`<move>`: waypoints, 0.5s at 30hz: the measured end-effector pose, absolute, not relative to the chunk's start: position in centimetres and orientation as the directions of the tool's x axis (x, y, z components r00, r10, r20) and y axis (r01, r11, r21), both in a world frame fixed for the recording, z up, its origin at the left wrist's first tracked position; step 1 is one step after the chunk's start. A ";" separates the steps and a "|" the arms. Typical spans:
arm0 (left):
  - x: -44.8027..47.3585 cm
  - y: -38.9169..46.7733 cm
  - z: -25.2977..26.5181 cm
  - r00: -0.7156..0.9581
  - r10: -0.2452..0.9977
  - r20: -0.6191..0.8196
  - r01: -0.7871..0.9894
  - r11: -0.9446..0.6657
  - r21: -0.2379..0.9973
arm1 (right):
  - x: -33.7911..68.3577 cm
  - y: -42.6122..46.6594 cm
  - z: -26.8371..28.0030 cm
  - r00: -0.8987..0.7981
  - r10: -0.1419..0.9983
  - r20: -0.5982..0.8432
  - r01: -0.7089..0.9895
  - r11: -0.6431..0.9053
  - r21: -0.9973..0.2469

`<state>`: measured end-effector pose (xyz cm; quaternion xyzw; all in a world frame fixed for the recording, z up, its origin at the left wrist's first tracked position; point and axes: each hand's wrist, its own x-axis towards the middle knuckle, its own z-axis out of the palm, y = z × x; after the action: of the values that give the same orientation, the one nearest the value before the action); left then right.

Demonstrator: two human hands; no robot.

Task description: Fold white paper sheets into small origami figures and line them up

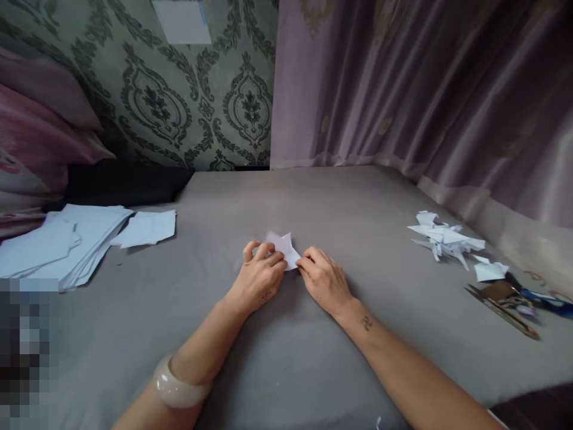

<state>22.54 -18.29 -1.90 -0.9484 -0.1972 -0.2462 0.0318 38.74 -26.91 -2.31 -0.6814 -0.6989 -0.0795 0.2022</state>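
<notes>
A small folded white paper with pointed corners rests on the grey cloth surface between my two hands. My left hand grips its left and lower side, fingers curled over it and hiding part of the fold. At the paper's right corner, my right hand pinches the tip between thumb and fingers. Both hands are closed on the same sheet. A pale bangle circles my left forearm.
White paper sheets lie in a stack at the left, with smaller squares beside them. Folded paper figures are heaped at the right. Near them lie scissors and a blue-handled item. Curtains hang behind.
</notes>
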 end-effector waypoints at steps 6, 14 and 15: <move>22.6 -18.2 -2.0 0.826 0.367 0.428 0.373 -0.925 0.073 | 39.1 -27.6 -2.5 0.087 0.956 0.280 0.960 -0.005 -0.280; 22.8 -18.2 -2.5 0.799 0.433 0.418 0.437 -0.895 0.091 | 39.4 -27.2 -2.8 0.241 0.953 0.182 0.854 -0.118 -0.507; 22.9 -18.2 -2.6 0.796 0.436 0.419 0.441 -0.893 0.091 | 39.4 -27.1 -2.9 0.260 0.949 0.177 0.844 -0.134 -0.519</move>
<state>22.88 -18.18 -2.55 -0.9477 -0.2315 -0.2196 0.0053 39.41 -27.12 -2.88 -0.7467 -0.6004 0.0978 0.2689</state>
